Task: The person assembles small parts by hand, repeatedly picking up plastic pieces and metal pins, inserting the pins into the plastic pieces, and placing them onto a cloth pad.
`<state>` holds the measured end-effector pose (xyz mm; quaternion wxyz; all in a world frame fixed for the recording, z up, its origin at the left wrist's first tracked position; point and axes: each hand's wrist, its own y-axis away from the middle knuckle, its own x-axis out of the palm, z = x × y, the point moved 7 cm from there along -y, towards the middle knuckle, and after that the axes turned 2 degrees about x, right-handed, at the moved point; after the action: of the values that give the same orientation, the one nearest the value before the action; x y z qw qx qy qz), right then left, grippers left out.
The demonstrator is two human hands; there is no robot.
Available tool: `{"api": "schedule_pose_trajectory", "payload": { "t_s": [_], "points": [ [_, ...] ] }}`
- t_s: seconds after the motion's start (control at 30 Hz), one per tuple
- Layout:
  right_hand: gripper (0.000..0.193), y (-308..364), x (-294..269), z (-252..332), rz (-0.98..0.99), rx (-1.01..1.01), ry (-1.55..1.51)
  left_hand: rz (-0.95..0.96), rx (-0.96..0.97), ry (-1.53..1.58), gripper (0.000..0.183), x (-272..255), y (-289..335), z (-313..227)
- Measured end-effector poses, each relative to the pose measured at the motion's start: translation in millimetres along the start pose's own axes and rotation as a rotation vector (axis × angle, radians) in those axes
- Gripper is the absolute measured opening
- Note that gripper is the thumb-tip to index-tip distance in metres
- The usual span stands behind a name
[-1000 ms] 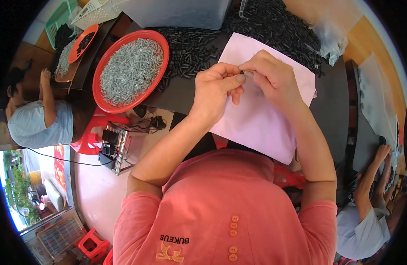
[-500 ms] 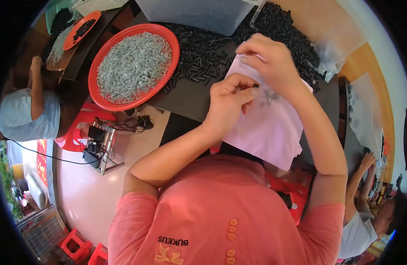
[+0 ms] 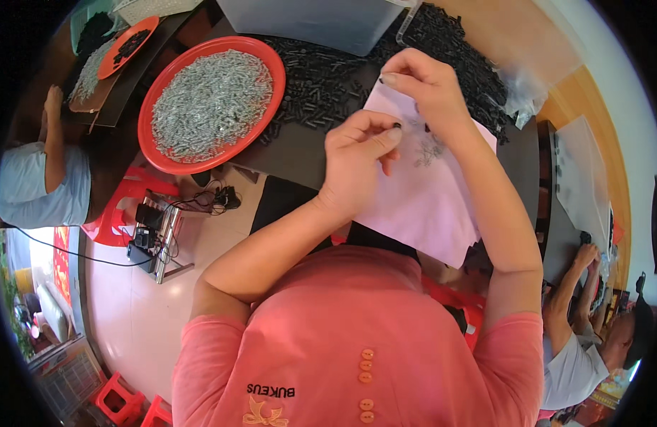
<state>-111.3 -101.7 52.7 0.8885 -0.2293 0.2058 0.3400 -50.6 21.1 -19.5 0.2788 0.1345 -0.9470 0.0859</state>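
Over a pink cloth [image 3: 414, 213] at the table's edge, my left hand [image 3: 353, 160] pinches a small black piece [image 3: 397, 126] between thumb and forefinger. Only the tip of that piece shows. Higher and to the right, my right hand [image 3: 431, 92] is also closed in a pinch. A tiny black piece [image 3: 382, 80] peeks out at its fingertips. A small loose pile of thin, wiry grey pieces [image 3: 428, 151] lies on the cloth below my right wrist. The two hands are apart.
A red round tray [image 3: 147, 135] heaped with small silvery coil-like pieces [image 3: 211, 107] stands at the left. Many short black tubes [image 3: 314, 99] spread over the dark table [image 3: 300, 153] behind, beside a clear plastic bin [image 3: 307, 25]. Co-workers sit at far left and right.
My right hand has moved slightly up and left, and its fingers have come together on a black piece. My left hand has shifted slightly left, still pinching.
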Motion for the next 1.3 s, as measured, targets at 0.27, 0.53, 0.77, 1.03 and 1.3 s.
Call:
{"api": "schedule_pose_trajectory", "payload": {
  "t_s": [0.27,0.53,0.77,1.03,1.3],
  "points": [
    [0.007,62.8,-5.1,13.5,0.043,0.148,-0.275,-0.155,0.233,0.156,0.008,2.5,-18.1,-35.5],
    [0.018,77.8,23.2,12.8,-0.152,-0.015,-0.244,-0.217,0.077,0.229,0.019,10.4,-38.0,-14.0],
    [0.011,87.5,22.5,22.0,-0.212,-0.082,0.070,-0.227,0.066,0.225,0.018,16.8,-36.9,-15.8],
    [0.006,78.5,-8.9,4.5,-0.200,0.169,-0.430,-0.155,0.218,-0.053,0.012,11.4,-19.5,-25.6],
    [0.012,72.0,-8.1,4.6,-0.144,0.048,-0.409,-0.051,0.094,-0.199,0.010,4.3,-7.2,-17.5]
  ]
}}
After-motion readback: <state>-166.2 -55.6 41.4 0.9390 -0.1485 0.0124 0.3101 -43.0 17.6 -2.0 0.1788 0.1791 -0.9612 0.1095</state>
